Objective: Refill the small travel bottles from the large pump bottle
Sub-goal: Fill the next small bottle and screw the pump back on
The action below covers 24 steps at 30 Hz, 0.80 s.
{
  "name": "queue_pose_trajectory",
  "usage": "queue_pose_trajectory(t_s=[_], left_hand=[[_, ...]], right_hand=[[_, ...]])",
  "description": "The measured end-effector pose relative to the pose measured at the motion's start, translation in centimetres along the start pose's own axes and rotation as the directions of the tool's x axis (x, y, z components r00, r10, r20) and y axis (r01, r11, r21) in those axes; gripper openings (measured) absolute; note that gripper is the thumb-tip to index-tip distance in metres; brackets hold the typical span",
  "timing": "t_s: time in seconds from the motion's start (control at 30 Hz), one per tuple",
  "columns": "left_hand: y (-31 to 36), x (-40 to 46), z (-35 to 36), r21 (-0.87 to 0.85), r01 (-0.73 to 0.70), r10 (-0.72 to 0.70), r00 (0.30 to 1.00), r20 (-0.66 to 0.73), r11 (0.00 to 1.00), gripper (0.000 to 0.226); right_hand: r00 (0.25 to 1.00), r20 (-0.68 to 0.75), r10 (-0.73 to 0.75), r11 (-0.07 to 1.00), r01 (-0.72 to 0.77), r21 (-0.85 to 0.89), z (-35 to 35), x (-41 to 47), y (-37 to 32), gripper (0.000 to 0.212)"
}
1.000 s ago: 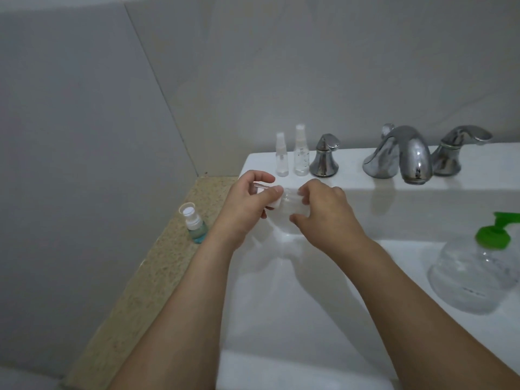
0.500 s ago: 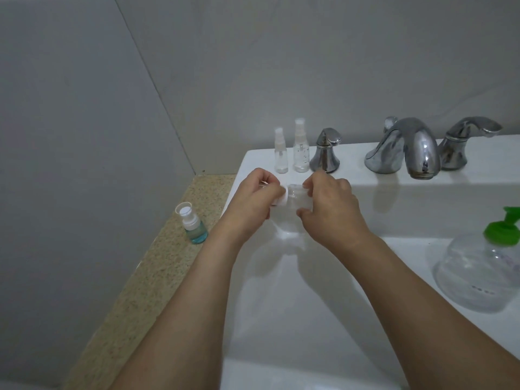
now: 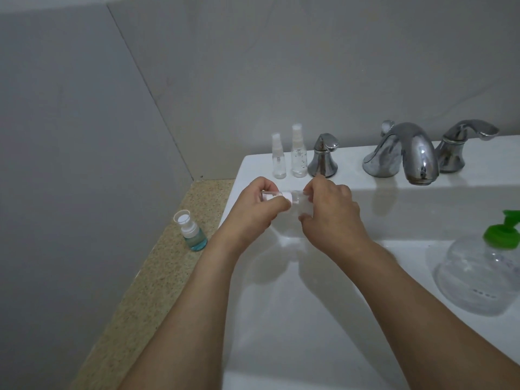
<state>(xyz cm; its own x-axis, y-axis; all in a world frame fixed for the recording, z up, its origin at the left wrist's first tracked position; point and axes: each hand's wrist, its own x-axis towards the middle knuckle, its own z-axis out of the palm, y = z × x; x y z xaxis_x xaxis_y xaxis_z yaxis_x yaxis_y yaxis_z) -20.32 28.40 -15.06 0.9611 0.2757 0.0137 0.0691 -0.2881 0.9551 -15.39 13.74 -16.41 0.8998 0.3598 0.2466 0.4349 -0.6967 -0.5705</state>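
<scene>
Plainly, left hand [image 3: 254, 209] gripped the white pump cap [image 3: 277, 196], right hand [image 3: 330, 213] the small clear travel bottle [image 3: 301, 202]; slick plastic might have slipped, falling into the white sink [image 3: 281, 305] below.

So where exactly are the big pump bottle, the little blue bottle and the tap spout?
big pump bottle [image 3: 478, 280]: head view, on its clear rounded body.
little blue bottle [image 3: 195, 240]: head view, on its blue lower body.
tap spout [image 3: 416, 153]: head view, on the chrome curve.

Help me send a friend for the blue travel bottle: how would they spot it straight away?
Start at the white sink and look off its left edge to the speckled stone counter. The blue travel bottle stands there alone, upright. Its liquid is teal, whereas the two spray bottles beside the faucet handle are clear.
</scene>
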Motion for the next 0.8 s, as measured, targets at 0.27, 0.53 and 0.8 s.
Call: queue_pose_trajectory(t_s=[0.27,0.53,0.8], left_hand=[[0.00,0.17,-0.02,0.029,0.001,0.001,0.998,-0.064,1.000,0.044],[0.13,0.03,0.21,0.020,0.006,-0.005,1.000,-0.012,1.000,0.032],[0.50,-0.16,-0.07,-0.005,0.033,-0.033,0.999,-0.022,0.999,0.037]], right_hand=[[1.000,0.025,0.003,1.000,-0.003,-0.003,0.27,0.01,0.02,0.033],[1.000,-0.014,0.012,1.000,-0.013,-0.025,0.24,0.20,0.17,0.032],[1.000,-0.004,0.015,0.999,-0.015,-0.034,0.76,0.14,0.33,0.034]])
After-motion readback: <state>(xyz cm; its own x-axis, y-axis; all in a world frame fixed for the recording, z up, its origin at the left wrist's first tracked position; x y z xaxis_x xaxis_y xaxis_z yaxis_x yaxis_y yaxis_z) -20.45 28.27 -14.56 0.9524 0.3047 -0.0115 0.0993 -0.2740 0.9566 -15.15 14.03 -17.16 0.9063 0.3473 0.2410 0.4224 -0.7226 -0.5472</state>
